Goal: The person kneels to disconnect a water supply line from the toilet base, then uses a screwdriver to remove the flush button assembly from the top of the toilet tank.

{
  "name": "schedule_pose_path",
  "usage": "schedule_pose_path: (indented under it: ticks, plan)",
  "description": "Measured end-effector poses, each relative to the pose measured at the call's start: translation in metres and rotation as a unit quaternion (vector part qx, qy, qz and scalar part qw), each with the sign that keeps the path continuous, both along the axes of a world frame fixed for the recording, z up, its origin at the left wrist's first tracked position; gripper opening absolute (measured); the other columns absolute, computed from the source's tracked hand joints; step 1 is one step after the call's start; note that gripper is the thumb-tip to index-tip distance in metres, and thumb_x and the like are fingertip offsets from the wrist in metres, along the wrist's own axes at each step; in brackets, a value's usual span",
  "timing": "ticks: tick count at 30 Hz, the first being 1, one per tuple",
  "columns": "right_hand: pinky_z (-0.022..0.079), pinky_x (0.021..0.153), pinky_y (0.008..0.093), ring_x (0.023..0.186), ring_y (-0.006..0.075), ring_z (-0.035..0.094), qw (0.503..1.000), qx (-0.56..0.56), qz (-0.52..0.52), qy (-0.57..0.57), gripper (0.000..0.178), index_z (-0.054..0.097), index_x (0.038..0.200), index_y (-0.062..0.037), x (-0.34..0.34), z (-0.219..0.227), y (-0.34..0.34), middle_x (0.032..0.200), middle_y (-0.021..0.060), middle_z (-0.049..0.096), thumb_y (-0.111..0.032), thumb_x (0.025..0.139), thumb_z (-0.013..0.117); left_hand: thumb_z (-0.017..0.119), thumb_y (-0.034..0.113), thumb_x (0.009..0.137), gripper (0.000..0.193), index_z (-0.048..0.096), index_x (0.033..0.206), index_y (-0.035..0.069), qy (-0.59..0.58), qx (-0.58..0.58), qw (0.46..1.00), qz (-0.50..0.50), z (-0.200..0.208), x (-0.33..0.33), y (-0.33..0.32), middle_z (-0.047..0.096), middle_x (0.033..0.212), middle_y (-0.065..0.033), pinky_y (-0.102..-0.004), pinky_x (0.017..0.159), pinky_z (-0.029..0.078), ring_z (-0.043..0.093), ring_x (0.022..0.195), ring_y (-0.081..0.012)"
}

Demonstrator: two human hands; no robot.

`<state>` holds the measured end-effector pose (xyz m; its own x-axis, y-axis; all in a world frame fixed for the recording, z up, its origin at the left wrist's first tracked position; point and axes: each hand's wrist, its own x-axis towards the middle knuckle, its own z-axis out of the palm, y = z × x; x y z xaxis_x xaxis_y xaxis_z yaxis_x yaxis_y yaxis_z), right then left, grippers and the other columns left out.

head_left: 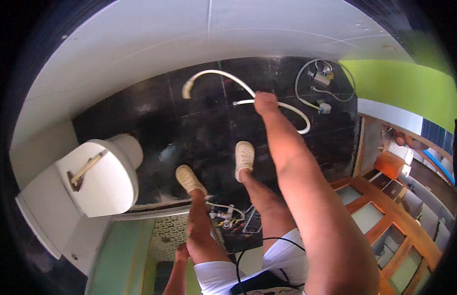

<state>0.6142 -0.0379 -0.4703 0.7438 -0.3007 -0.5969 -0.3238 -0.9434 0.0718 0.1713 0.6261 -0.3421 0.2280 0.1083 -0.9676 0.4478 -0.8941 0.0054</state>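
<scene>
My right hand [266, 102], at the end of my outstretched arm, is closed around a white flexible hose [296, 112]. One end of the hose curves left to a cream spray head [187, 90]; its other end has a small metal connector [235, 103]. The hose loops out to the right of my fist, above the dark floor. Low on the left, my left hand [182, 252] is against my left leg near the knee. Its fingers are too hidden to make out.
A white toilet [118, 187] stands at left, with a hammer [86, 169] on its closed lid. Near the far right wall lies a coiled grey hose [298, 81] with metal fittings. Several small parts [227, 216] lie beside my legs. A wooden glazed door [381, 216] stands right.
</scene>
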Motion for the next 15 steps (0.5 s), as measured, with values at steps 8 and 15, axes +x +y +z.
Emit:
schedule_pose_path:
  ticks: [8, 15]
  plan:
    - [0.05, 0.094, 0.0489, 0.112, 0.0329, 0.065, 0.977, -0.054, 0.163, -0.129, 0.033, 0.066, 0.116, -0.0078, 0.05, 0.04, 0.002, 0.113, 0.0128, 0.072, -0.028, 0.091, 0.061, 0.059, 0.032, 0.101, 0.04, 0.064, 0.122, -0.002, -0.009, 0.067, 0.867, 0.494, 0.058, -0.142, -0.125, 0.071, 0.111, -0.0137, -0.0385, 0.083, 0.052, 0.067, 0.099, -0.0259]
    - [0.052, 0.081, 0.0526, 0.097, 0.037, 0.07, 0.969, -0.091, 0.227, 0.026, 0.038, 0.072, 0.114, -0.0112, 0.037, 0.186, -0.025, 0.104, 0.0187, 0.072, -0.042, 0.098, 0.057, 0.069, 0.032, 0.096, 0.032, 0.072, 0.102, 0.001, -0.044, 0.069, 0.746, 0.661, 0.11, -0.184, -0.265, 0.074, 0.1, -0.012, -0.0332, 0.08, 0.053, 0.068, 0.09, -0.0194]
